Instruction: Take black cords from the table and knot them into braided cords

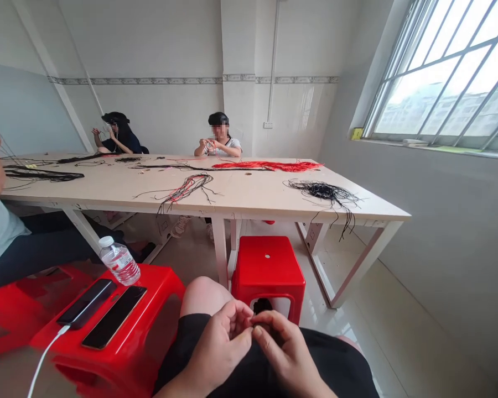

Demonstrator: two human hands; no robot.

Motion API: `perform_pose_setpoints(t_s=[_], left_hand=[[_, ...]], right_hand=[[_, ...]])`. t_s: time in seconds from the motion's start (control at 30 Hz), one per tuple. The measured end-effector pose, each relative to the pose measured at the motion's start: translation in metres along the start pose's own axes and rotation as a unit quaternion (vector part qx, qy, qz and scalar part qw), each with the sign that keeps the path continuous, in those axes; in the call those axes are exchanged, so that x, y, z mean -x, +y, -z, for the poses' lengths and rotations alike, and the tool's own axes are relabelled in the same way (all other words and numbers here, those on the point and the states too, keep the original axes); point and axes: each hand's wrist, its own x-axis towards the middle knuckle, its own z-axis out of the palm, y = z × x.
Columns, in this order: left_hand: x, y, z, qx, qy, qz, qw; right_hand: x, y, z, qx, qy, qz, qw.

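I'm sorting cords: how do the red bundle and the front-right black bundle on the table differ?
The red bundle is stretched out; the black bundle is a loose tangle. The red bundle lies farther back, while the black bundle hangs partly over the front of the table. Both are made of thin strands.

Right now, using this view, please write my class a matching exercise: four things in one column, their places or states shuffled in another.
Things
1. Water bottle
2. Red cord bundle
3. Black cord tangle
4. Left hand

Places or states
A. Partly hanging over the near edge of the table
B. Curled close to the right hand
C. On a red stool
D. Lying toward the table's far side

Pairs: 1-C, 2-D, 3-A, 4-B
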Motion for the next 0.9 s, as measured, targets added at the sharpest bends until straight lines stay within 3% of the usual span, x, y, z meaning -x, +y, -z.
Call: perform_pose_setpoints(t_s=[0.13,0.37,0.6,0.9], left_hand=[[0.001,0.009,-0.002,0.073,-0.015,0.017,0.997],[-0.004,0.011,0.000,0.064,-0.005,0.011,0.998],[-0.003,0.009,-0.001,0.033,-0.002,-0.016,0.999],[-0.001,0.013,-0.006,-0.025,0.007,-0.054,0.998]], right_hand=[[0.000,-0.005,0.006,-0.113,0.040,-0.064,0.991],[-0.002,0.000,0.013,-0.286,0.014,-0.175,0.942],[0.000,-0.003,0.015,-0.272,-0.009,-0.187,0.944],[0.001,-0.003,0.012,-0.223,0.005,-0.139,0.965]])
